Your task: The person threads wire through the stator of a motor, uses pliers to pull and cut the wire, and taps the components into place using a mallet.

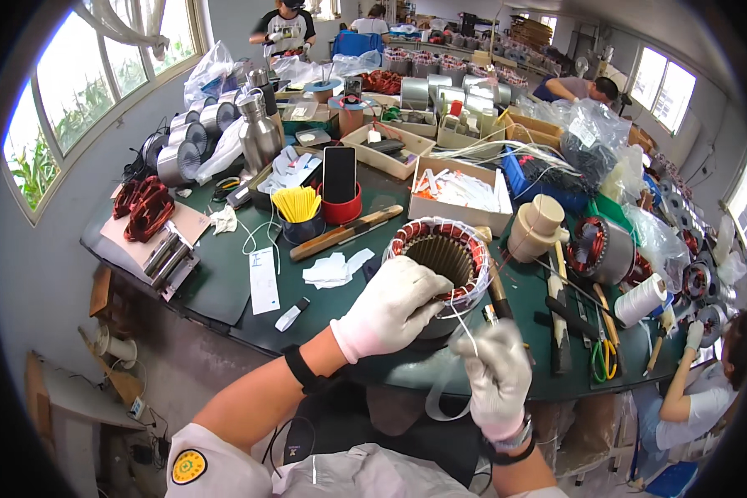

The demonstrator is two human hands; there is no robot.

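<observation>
A motor stator (478,270) stands upright at the table's front edge, its red copper windings bound with white cord around the top rim. My left hand (393,309), in a white glove, has its fingers bent over the near-left rim, gripping it. From the near rim a white lacing cord (463,326) runs taut to my right hand (500,378), also gloved and slightly blurred. The fingers of that hand are closed on the cord, and a loose loop of it hangs below, left of the wrist.
Right of the stator lie a hammer (559,332), scissors (603,358) and a white thread spool (641,300). Behind are a wooden stick (346,232), a phone (339,174) in a red holder, and a box of white strips (461,195). A co-worker (695,390) sits at right.
</observation>
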